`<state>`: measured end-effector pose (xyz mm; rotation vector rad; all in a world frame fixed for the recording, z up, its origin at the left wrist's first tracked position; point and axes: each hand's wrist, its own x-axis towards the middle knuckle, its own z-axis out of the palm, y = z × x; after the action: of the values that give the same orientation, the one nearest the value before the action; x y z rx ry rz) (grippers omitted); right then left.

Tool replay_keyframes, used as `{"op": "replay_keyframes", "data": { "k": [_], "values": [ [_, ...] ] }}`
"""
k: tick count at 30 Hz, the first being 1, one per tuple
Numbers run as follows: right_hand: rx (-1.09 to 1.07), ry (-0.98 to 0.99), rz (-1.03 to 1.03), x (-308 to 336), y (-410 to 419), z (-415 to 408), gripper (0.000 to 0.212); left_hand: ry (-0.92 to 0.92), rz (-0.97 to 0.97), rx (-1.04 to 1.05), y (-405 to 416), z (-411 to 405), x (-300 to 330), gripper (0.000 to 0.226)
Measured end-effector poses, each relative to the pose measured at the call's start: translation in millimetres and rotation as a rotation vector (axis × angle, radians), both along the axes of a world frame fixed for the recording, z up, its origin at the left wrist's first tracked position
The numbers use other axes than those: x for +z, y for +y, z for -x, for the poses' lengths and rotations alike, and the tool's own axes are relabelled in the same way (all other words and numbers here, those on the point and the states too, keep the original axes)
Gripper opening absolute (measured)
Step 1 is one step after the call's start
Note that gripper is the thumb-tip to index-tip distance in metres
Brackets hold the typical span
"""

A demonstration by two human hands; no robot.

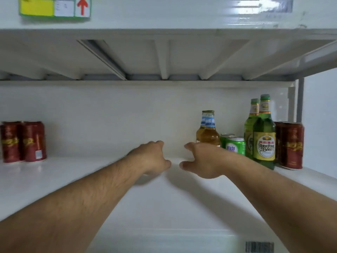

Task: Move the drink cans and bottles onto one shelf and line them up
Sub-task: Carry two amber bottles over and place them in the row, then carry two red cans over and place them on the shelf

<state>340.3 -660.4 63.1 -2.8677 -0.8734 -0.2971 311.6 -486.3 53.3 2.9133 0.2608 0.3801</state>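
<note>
On the white shelf (91, 172), two red cans (23, 141) stand at the far left. At the right stand two amber bottles (208, 129), two green cans (234, 144), two green beer bottles (262, 136) and red cans (290, 145) by the right post. My left hand (151, 157) and my right hand (202, 161) reach in over the middle of the shelf, both empty with fingers loosely curled. The right hand hides the foot of the amber bottles; whether it touches them is unclear.
The underside of the upper shelf (164, 55) hangs close above. A yellow and white label with a red arrow (54, 6) is stuck on its front edge. A barcode sticker (259, 246) sits on the near edge below. A grey upright post (300, 99) bounds the right side.
</note>
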Motion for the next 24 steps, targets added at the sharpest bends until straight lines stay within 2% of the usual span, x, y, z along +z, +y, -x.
{"op": "replay_keyframes", "data": {
  "k": [7,15,21,24],
  "values": [
    [0.175,-0.015,0.036,11.6,65.3,38.7,0.068,-0.048,0.073,0.254,50.9,88.9,-3.5,0.074],
    [0.464,0.001,0.043,4.3,108.8,93.4,0.071,-0.075,0.134,0.586,54.0,186.9,-13.6,0.080],
    [0.605,0.025,0.022,-5.1,117.0,134.4,0.069,-0.068,0.135,0.714,40.8,239.6,-24.4,0.078],
    [0.664,0.035,0.025,-5.1,116.0,152.2,0.059,-0.077,0.138,0.764,40.8,258.4,-24.5,0.078]
  ]
}}
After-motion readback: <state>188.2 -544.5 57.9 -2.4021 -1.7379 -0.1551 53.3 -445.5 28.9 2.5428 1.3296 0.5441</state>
